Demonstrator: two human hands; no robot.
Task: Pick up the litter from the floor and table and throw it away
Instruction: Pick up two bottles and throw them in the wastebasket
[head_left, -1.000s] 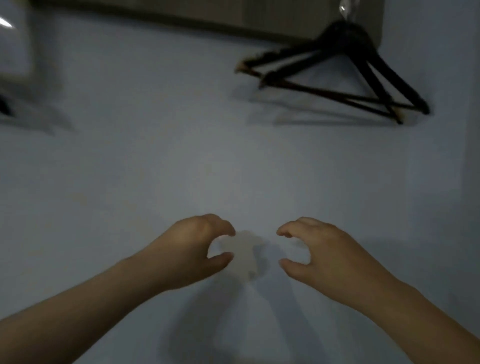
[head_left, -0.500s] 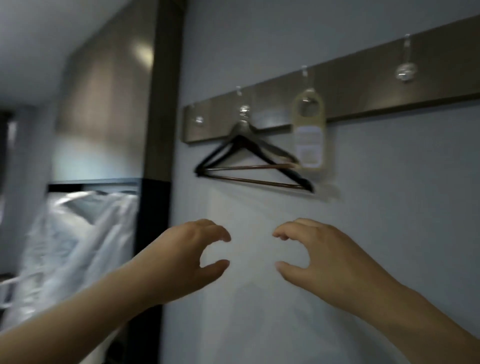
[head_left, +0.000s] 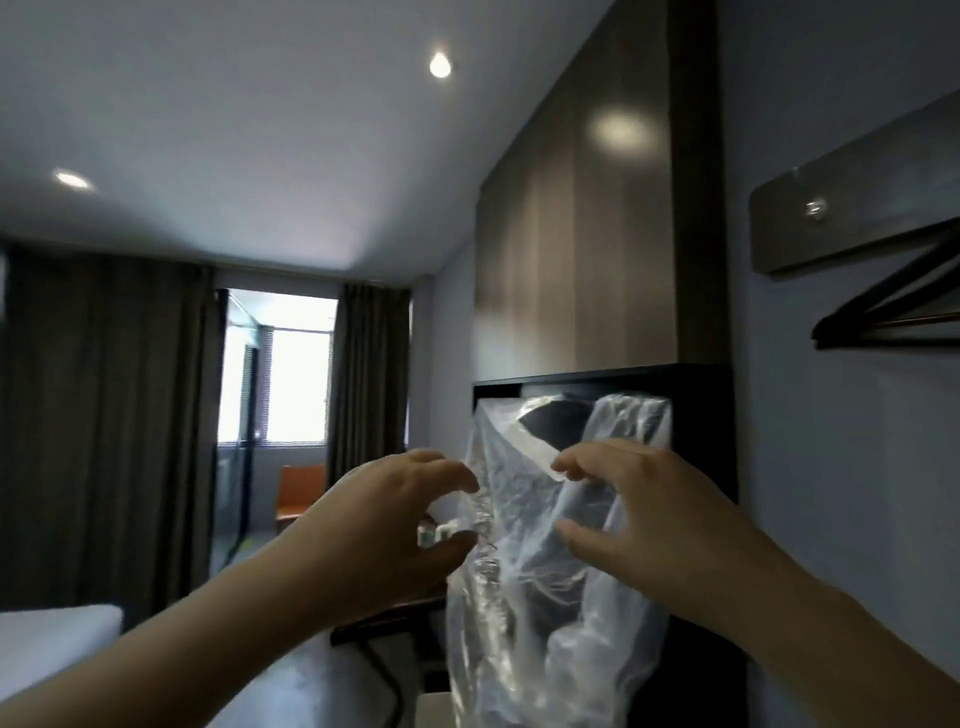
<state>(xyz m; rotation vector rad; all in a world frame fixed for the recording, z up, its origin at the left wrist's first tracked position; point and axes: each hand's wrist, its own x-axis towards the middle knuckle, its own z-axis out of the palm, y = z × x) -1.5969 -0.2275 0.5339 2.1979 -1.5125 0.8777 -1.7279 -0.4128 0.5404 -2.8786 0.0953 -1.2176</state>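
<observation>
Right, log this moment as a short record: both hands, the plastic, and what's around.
left hand: raised, fingers loosely curved, thumb apart, gripping nothing
right hand: raised, same pose, in front of the plastic; contact unclear
clear plastic: hangs in the dark niche, draped over something dark
hanger: black, on the wall at right
background: dark curtains, orange chair
litter: none in view

The room is dim and grey, lit by two ceiling spotlights (head_left: 440, 66) and a blown-out window (head_left: 296, 374), with lamp glare on the wood panel (head_left: 621, 130), glints on the hanging plastic sheet (head_left: 519, 597), the left hand (head_left: 395, 519) and right hand (head_left: 649, 519) softly blurred, and straight lines bowing toward the edges.
</observation>
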